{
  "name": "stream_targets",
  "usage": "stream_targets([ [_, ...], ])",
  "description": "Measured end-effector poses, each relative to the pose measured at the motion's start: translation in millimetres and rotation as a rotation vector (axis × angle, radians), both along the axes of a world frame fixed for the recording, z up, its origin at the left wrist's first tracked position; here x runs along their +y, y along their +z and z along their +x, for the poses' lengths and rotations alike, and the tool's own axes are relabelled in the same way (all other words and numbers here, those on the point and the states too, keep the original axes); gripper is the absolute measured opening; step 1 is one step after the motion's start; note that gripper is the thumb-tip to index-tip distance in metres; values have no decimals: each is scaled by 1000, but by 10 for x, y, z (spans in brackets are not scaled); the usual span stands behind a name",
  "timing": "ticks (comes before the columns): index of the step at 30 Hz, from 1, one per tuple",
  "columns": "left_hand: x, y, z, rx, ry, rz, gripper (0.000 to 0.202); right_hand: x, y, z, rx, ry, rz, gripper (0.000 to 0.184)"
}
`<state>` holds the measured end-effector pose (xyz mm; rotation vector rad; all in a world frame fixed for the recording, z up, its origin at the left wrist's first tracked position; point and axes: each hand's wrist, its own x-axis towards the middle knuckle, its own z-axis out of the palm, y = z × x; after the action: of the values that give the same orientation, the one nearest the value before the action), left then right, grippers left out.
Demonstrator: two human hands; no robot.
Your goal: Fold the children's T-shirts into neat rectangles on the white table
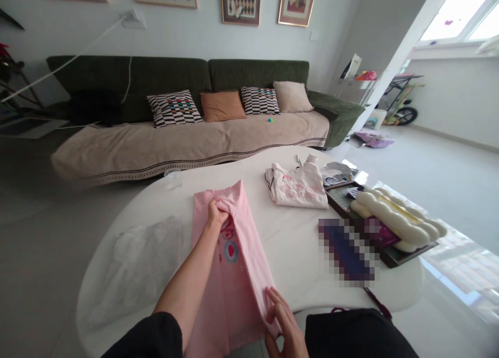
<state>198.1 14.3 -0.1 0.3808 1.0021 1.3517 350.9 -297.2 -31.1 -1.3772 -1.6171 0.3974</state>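
On the white table [296, 254], from its middle to its near edge, lies the pink garment [237, 254], folded into a long strip; the left hand [216, 212] is closed on bunched cloth at the end toward the table's middle; the right hand [281, 319] pinches the corner at the table's near edge; pulling both ends evenly taut should, I judge, set the crease straight; a folded cream top [298, 186] lies toward the table's far side.
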Motion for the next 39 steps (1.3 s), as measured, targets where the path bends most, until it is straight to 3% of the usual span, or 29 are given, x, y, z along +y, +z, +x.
stream_targets([
  [4,20,-28,-264,166,-33,92,20,-28,-121,8,-147,63,-19,60],
  [7,121,3,-397,298,-54,116,35,-36,-167,57,-273,130,-37,62],
  [10,241,61,-479,586,-125,193,53,-30,-181,79,-357,149,-31,64],
  [13,310,96,-549,815,-164,232,40,-32,-193,28,-363,123,6,67],
  [17,307,68,-643,937,-108,154,22,-57,-234,-61,-370,118,15,61],
  [22,378,76,-676,993,-172,-15,13,-70,-279,-20,-449,109,8,49],
  [25,469,142,-671,973,-269,-77,18,-63,-281,27,-488,162,12,43],
  [29,432,173,-703,967,-368,-88,24,-59,-277,33,-471,116,-12,38],
  [33,247,123,-715,961,-452,-26,38,-61,-257,40,-507,166,-8,37],
  [36,165,90,-678,999,-441,102,48,-63,-233,54,-524,177,-21,38],
  [39,175,73,-651,1112,-409,210,43,-63,-223,64,-530,187,-26,40],
])
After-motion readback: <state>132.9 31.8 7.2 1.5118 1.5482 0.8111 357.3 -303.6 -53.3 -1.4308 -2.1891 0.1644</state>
